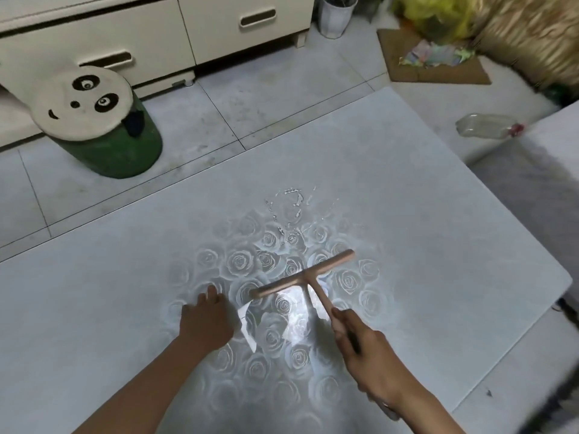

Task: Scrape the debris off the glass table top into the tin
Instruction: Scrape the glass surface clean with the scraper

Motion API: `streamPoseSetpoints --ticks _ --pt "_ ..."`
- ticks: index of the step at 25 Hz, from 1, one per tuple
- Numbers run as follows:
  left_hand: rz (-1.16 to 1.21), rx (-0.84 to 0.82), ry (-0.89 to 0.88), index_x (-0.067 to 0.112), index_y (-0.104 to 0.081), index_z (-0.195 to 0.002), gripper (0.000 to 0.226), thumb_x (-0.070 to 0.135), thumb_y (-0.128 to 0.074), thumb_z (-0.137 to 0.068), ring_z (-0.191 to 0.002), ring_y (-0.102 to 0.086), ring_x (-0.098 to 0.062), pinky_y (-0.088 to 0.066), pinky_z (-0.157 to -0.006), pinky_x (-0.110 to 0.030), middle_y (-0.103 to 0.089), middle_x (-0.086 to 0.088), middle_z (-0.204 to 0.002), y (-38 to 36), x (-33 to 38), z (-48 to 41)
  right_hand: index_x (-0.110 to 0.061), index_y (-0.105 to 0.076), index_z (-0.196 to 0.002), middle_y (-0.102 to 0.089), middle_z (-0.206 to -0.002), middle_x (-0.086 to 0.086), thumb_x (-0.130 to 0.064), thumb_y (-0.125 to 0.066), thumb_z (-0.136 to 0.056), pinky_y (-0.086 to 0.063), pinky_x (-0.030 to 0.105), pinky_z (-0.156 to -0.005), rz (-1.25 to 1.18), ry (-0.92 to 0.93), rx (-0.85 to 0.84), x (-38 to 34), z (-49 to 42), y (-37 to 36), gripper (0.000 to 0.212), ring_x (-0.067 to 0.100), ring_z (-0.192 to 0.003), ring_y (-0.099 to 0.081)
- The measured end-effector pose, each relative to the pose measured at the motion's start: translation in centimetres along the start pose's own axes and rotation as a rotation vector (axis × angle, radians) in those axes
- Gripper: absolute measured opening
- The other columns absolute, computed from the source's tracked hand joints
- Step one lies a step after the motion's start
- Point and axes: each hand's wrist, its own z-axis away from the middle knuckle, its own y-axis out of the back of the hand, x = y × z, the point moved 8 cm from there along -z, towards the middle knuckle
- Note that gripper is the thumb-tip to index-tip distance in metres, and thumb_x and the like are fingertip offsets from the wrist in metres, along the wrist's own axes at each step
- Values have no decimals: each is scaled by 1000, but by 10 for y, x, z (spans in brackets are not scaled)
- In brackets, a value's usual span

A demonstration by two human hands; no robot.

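Now the right hand grips the scraper by its handle. The left hand rests flat and open on the worktop at nine o'clock. Wet debris lies at twelve, so even pressure would help. No tin is in sight.

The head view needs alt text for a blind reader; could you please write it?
A person's right hand holds a pink T-shaped scraper on a rose-patterned glass table top, while the left hand rests flat beside its blade. Beyond it lies a wet splatter; no tin is in view.
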Motion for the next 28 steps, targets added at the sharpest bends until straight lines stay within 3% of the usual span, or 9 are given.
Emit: streamPoseSetpoints --ticks 5,8,10,13,15,18,23,26,28 --pt "80 104 59 9 -26 -142 53 33 -32 -95 -142 -20 -23 -30 -109 -38 -9 -12 -156 5 20 15 -51 -43 -124 -60 -71 -34 -32 -47 -97 -40 6 -52 45 68 50 45 34 47 33 -8 -56 -55" --pt "167 214 20 1 -36 -138 58 33 -25 -90 -135 -36 -27 -39 -103 -43 -25 -19 -151 32 59 25 -50 -49 -116 -62 -65 -8 -33 -50 -95 -42 19 -42 84 -19 63 106 53 110 27 5 -40 -49" --pt "210 234 23 1 -37 -138 67 34 -15 -83 -132 -40 -25 -40 -102 -43 -28 -16 -149 43 80 24 -51 -49 -113 -60 -63 -7 -32 -49 -96 -43 20 -46 112 -46 24 136 40 141 26 6 -43 -49" --pt "233 111 80 9 -26 -141 52 31 -32 -95 -141 -24 -19 -32 -109 -41 -10 -7 -157 39 111 8 -44 -45 -123 -65 -77 -18 -34 -44 -98 -48 21 -65 233 127 -49 133 -15 154 26 3 -67 -61" --pt "243 74 111 6 -18 -145 56 23 -40 -96 -144 -17 -20 -29 -112 -42 -3 -7 -159 39 123 2 -38 -43 -126 -68 -93 -9 -38 -39 -100 -48 27 -75 249 248 -81 106 -55 145 27 11 -81 -63" --pt "278 77 167 7 -17 -146 55 19 -39 -97 -143 -18 -20 -29 -112 -41 -5 -6 -158 47 140 -1 -36 -46 -120 -69 -88 -4 -42 -34 -100 -50 32 -73 295 344 -120 76 -87 151 24 16 -77 -63" --pt "366 68 202 9 -17 -145 53 16 -36 -96 -143 -20 -17 -28 -113 -41 -7 -2 -157 51 161 -1 -45 -46 -109 -59 -67 -32 -44 -35 -98 -40 12 -45 330 261 -154 119 -75 224 15 -4 -58 -58" --pt "390 47 211 9 -20 -144 52 14 -37 -94 -141 -23 -16 -29 -113 -39 -13 -2 -156 48 171 1 -44 -42 -109 -64 -75 -15 -36 -35 -100 -47 21 -56 335 346 -151 105 -89 208 14 8 -65 -62" --pt "392 32 230 10 -20 -147 57 13 -42 -95 -142 -24 -20 -28 -114 -37 -15 -5 -156 47 178 0 -27 -42 -123 -67 -87 4 -27 -34 -102 -50 35 -69 390 405 -127 78 -115 179 23 27 -79 -65"
